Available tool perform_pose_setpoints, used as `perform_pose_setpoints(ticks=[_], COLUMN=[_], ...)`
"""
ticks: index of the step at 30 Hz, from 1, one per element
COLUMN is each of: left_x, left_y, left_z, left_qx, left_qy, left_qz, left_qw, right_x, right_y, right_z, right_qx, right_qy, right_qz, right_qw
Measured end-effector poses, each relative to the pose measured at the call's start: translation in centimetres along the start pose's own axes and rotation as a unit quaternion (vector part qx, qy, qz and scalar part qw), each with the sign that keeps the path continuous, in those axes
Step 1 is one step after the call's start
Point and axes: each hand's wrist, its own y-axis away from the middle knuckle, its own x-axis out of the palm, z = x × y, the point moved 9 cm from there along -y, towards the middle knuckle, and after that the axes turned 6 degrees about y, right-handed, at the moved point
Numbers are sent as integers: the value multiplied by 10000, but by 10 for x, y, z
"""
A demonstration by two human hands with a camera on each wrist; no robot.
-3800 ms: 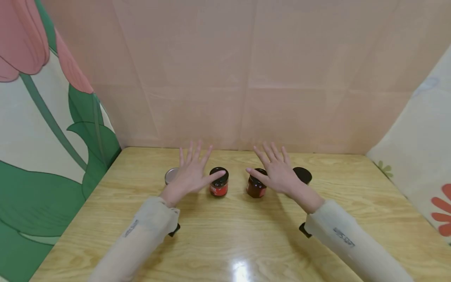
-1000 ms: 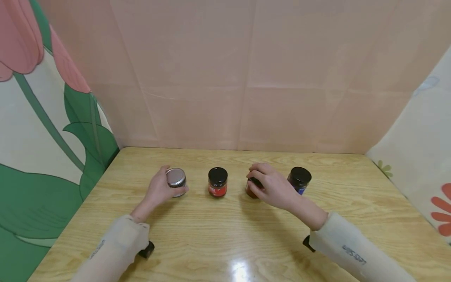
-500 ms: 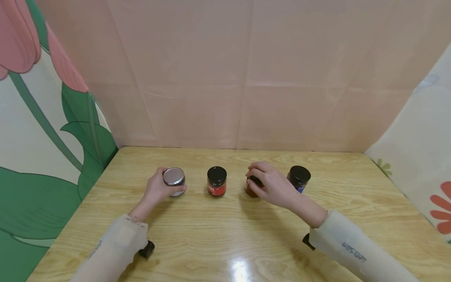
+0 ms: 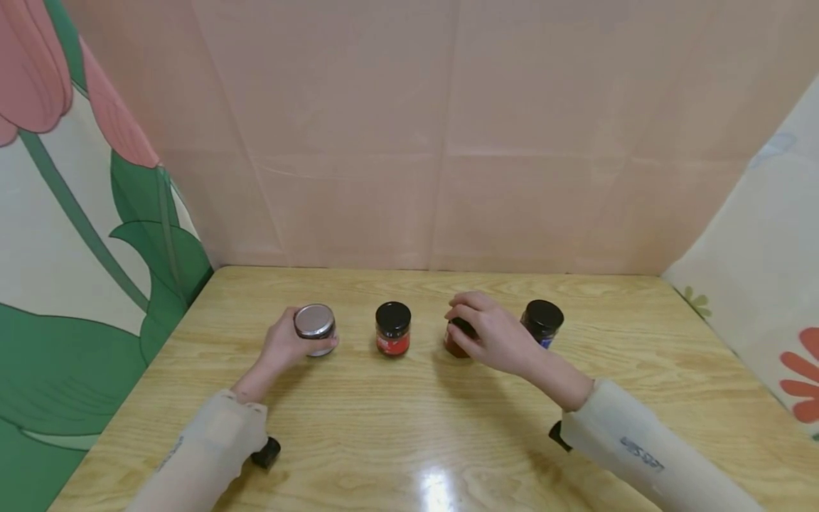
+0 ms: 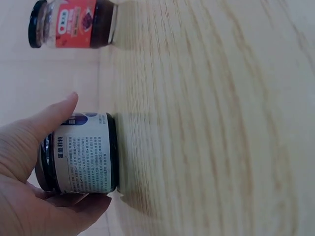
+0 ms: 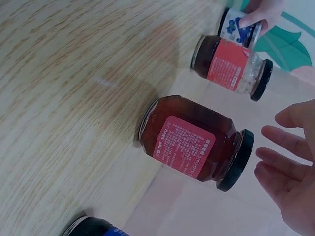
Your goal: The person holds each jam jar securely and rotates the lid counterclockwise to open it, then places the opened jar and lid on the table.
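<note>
My left hand [image 4: 276,348] grips a jar [image 4: 315,321] with a silver lid at the left of the row. In the left wrist view, thumb and fingers lie around this jar [image 5: 86,160], whose white label carries dense print. My right hand [image 4: 502,343] hovers over a dark red jam jar [image 4: 457,344] and partly hides it in the head view. Seen from the right wrist, the fingers of the right hand [image 6: 295,164] are loosely bent, with a gap between them and the black lid of that jam jar [image 6: 184,140].
Between the hands stands a black-lidded jar [image 4: 393,333] with a red label. A black-lidded jar [image 4: 542,321] with a blue label stands beyond the right wrist. The wooden table [image 4: 377,427] ends at a pink cloth backdrop [image 4: 358,142].
From spread over the jars, my left hand has moved left and taken hold of the silver-lidded jar. The right hand's fingers have bent beside the jam jar lid. Little differs over the last second.
</note>
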Motion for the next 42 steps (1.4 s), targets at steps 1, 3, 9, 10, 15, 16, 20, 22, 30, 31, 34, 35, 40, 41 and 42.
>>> perform_pose_setpoints(ticks=[1, 3, 9, 10, 15, 16, 20, 22, 30, 31, 34, 35, 40, 41, 42], left_x=[0, 2, 3, 3, 2, 2, 3, 2, -3, -3, -5, -6, -7, -7, -7], left_y=[0, 0, 0, 0, 0, -1, -1, -1, 0, 0, 0, 0, 4, 5, 6], left_z=[0, 0, -2, -2, -1, -1, -4, -7, -21, -23, -28, -30, -41, -43, -45], left_qx=[-6, -17, -60, -76, -81, -62, 64, 129, 408, 448, 595, 648, 868, 894, 917], left_qy=[-7, -6, -11, -12, -26, -14, 66, 123, 172, 157, 98, 93, 63, 54, 44], left_qz=[11, 34, 59, 55, 44, 46, 67, 65, -97, -128, -208, -238, -326, -336, -345], left_qw=[10000, 10000, 10000, 10000, 10000, 10000, 9999, 9998, 9990, 9988, 9980, 9976, 9957, 9954, 9952], right_x=[0, -1, 1, 1, 1, 1, 0, 1, 1, 1, 1, 1, 0, -1, -1], right_y=[0, 0, 1, 2, 2, 2, 2, 3, 1, 1, 1, 1, 1, 1, 1], right_z=[0, 1, 1, 0, -3, -3, -4, -5, -7, -8, -8, -8, -9, -9, -9], right_qx=[-9, -48, -169, -151, 4, 20, 59, 80, 137, 137, 150, 163, 251, 268, 283], right_qy=[3, 10, 84, 86, 48, 39, -5, -3, -135, -138, -157, -165, -211, -220, -234], right_qz=[-9, -39, -71, -63, -69, -75, -134, -161, -225, -227, -220, -217, -215, -219, -224], right_qw=[10000, 10000, 9998, 9998, 10000, 10000, 9999, 9998, 9996, 9996, 9995, 9995, 9992, 9992, 9991])
